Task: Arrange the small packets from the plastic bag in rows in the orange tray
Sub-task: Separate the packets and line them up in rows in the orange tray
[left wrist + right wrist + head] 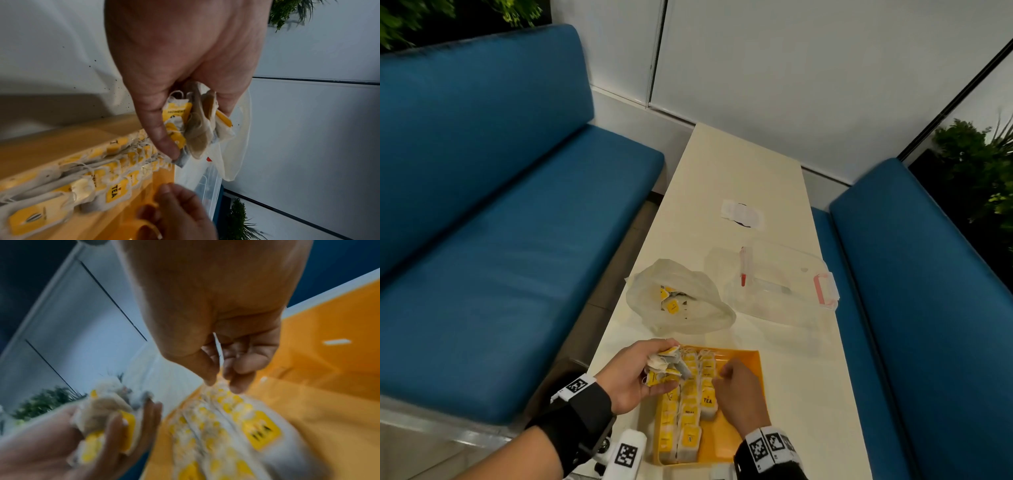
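- The left hand (pixel 633 373) hovers palm-up over the near-left corner of the orange tray (pixel 748 387), its fingers and thumb curled round a loose bunch of small packets (pixel 666 365); in the left wrist view the thumb (pixel 162 139) presses the yellow tags against the bunch.
- The right hand (pixel 739 390) reaches into the tray from the near side, back of the hand up, fingers bent down at the right edge of the laid rows. In the right wrist view the thumb and forefinger come together in a pinch on a thin white edge (pixel 219 350); motion blur hides what that edge belongs to.
- Rows of packets (pixel 690 411) fill the left part of the tray, running from its far rim to its near rim, packed touching one another. The right part of the tray floor is bare orange.
- The plastic bag (pixel 681 301) lies on the tabletop (pixel 739 178) just beyond the tray's far rim, mouth open, with a few yellow-tagged packets inside.
- A clear lidded box (pixel 777 281) with a pink latch sits just right of the bag, close to the tabletop's right edge.
- The tray's left rim lies near the tabletop's left edge; to its right a strip of bare tabletop runs to the right edge. Blue benches (pixel 500 222) flank both long sides.
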The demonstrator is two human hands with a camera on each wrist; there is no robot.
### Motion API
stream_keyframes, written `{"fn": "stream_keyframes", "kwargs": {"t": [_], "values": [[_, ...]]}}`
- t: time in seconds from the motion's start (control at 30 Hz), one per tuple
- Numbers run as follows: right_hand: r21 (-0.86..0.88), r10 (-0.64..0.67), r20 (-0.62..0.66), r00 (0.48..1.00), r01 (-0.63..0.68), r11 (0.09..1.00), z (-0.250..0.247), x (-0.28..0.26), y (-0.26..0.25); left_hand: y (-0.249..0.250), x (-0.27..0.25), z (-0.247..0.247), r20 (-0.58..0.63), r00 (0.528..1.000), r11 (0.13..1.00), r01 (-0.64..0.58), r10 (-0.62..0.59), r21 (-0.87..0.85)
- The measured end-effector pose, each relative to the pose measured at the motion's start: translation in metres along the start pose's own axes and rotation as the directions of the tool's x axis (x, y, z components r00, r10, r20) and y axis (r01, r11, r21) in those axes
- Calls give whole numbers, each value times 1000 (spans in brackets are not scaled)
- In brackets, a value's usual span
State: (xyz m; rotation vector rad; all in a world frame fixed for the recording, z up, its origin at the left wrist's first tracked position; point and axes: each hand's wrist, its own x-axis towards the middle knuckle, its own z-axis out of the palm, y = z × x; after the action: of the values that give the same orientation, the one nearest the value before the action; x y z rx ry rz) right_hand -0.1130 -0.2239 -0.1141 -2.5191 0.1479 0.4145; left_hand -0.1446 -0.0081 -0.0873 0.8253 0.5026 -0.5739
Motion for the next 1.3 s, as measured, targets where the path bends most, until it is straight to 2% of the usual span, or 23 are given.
{"fn": "stream_keyframes", "kwargs": {"t": [0.07,0.13,0.27,0.37,0.57,0.7,0.83,1.07,1.17,1.3], "values": [[124,-147,-38,988,150,981,-16,-5,-19,0,2,1,-15,1000,1000,-2,2,0],[276,-240,-19,971,236,932,-27,-11,-39,1,3,2,-35,999,1000,3,-4,-12],[296,-402,45,915,372,880,-35,-15,-60,0,5,7,-16,999,999,35,-34,18],[288,-447,82,891,408,866,-32,-16,-67,0,3,12,-20,1000,999,22,-22,35],[310,-401,97,911,356,882,-29,-18,-71,1,3,13,-58,997,994,-52,57,96],[281,-368,86,926,332,900,-24,-16,-71,2,4,14,-78,995,997,-54,59,62],[411,-307,117,944,236,881,-22,-17,-73,2,7,13,-73,993,992,-90,97,93],[390,-197,92,976,146,909,-20,-12,-76,3,13,13,-93,989,991,-108,115,80],[376,-180,65,981,143,915,-24,-8,-74,4,14,10,-97,991,995,-91,94,34],[319,-226,13,974,210,924,-32,-6,-75,4,15,5,-77,995,997,-71,69,-21]]}}
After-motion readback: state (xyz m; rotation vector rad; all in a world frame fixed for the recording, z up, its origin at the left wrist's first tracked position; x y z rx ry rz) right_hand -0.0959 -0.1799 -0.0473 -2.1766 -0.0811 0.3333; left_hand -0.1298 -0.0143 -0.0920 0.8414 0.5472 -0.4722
